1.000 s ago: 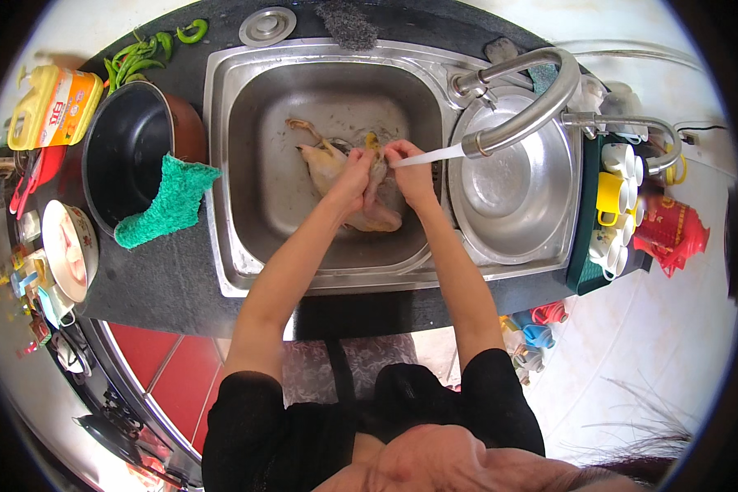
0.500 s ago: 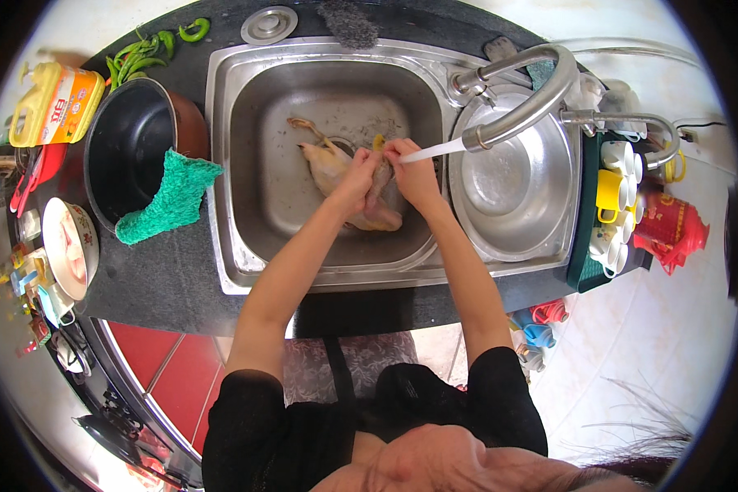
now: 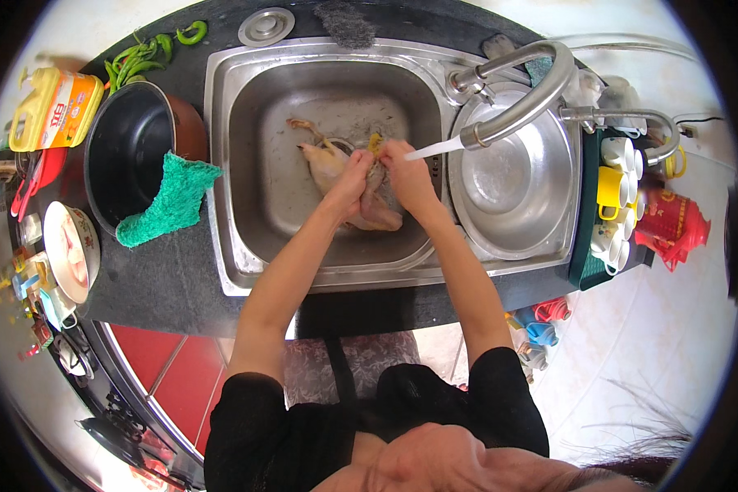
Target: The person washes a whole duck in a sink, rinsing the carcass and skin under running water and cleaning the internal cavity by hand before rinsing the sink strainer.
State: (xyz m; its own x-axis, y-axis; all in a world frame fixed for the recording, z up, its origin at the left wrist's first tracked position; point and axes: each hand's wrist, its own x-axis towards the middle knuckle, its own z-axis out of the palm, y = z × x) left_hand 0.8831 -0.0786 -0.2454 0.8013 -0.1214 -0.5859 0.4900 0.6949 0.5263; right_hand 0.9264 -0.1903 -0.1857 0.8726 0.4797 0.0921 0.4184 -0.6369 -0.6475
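Left hand [image 3: 353,179] curled tight on the plucked bird [image 3: 325,167]; right hand [image 3: 402,168] bunched beside a yellow foot [image 3: 375,142] — whether pinching, cannot tell. Bird in steel basin [image 3: 272,205], left hand nearer, long axis slanting far-left to near-right. Beyond: yellow jug [image 3: 31,98] — orange-white printed label.

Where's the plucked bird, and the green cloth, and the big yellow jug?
Plucked bird [image 3: 325,167], head view: its pale body.
Green cloth [image 3: 168,202], head view: its middle.
Yellow jug [image 3: 61,111], head view: its orange-and-white label.

Smooth metal sink [image 3: 220,107], glossy faucet [image 3: 564,70], rough cloth [image 3: 172,201]
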